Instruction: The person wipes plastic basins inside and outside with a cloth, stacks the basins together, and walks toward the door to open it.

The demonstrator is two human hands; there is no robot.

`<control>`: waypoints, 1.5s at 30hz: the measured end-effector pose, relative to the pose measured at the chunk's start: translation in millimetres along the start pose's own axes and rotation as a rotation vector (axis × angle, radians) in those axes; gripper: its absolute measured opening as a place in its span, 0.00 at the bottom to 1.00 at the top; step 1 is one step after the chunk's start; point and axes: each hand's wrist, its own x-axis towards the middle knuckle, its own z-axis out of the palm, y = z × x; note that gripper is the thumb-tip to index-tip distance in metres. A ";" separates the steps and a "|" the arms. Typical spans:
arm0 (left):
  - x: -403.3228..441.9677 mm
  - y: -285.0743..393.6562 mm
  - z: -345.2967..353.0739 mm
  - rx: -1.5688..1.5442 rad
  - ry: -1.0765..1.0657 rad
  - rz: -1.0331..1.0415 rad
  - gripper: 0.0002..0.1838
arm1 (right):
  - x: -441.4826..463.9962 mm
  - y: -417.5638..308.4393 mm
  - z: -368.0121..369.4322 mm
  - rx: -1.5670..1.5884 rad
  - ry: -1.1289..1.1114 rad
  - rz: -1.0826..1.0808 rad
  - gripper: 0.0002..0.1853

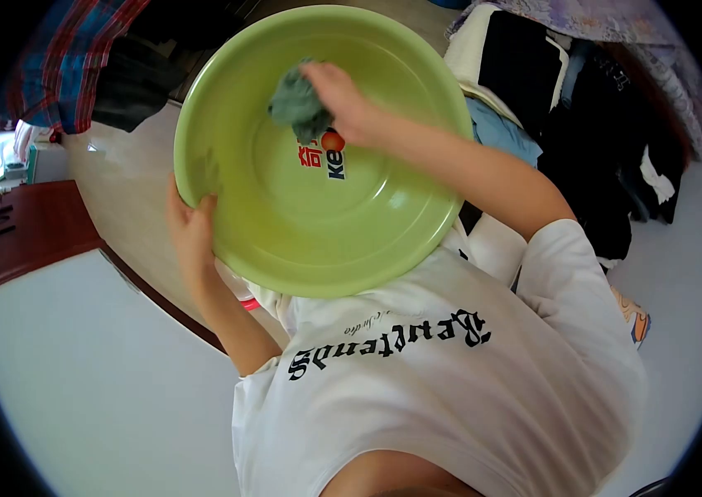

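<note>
A large light-green plastic basin (pixel 285 240) is tilted in front of my chest, its inside facing me. My left hand (pixel 191 228) grips the basin's rim at the lower left, thumb on the inner side. Inside the basin, my right hand (pixel 341 103) is closed on a crumpled grey-green cloth (pixel 297 103), which lies against the upper part of the basin. Below the cloth, a printed label (pixel 333 156) with red and dark characters shows on the basin's bottom, partly covered by the cloth and hand.
Dark and white clothes (pixel 599 141) are piled at the right. A plaid cloth (pixel 61 62) hangs at the upper left. A dark red wooden surface (pixel 45 228) stands at the left, beside a pale panel (pixel 103 356). Tiled floor (pixel 127 178) shows left of the basin.
</note>
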 end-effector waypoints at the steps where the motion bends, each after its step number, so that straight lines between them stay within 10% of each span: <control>1: 1.1 -0.2 1.1 -0.032 -0.025 0.035 0.32 | -11.8 1.9 3.9 -0.012 -0.007 0.003 0.17; 5: -1.1 17.0 5.6 0.000 -0.072 0.056 0.30 | -56.0 55.7 -4.3 -1.227 -0.499 -0.792 0.21; 15: -2.6 3.8 6.0 -0.036 -0.047 0.097 0.35 | -23.7 90.6 -4.9 -1.392 -1.333 -1.549 0.14; 25: -11.4 30.1 31.3 -0.059 -0.094 0.104 0.30 | 62.4 -13.1 7.5 -1.668 -1.270 -2.111 0.13; 37: -14.4 -31.5 9.6 -0.067 -0.058 0.166 0.37 | 14.2 -81.1 -82.9 -2.508 -0.990 -1.427 0.08; 45: -8.8 -30.7 -0.1 -0.023 -0.035 0.111 0.33 | -80.1 -93.6 -100.4 -2.434 -0.963 -0.605 0.15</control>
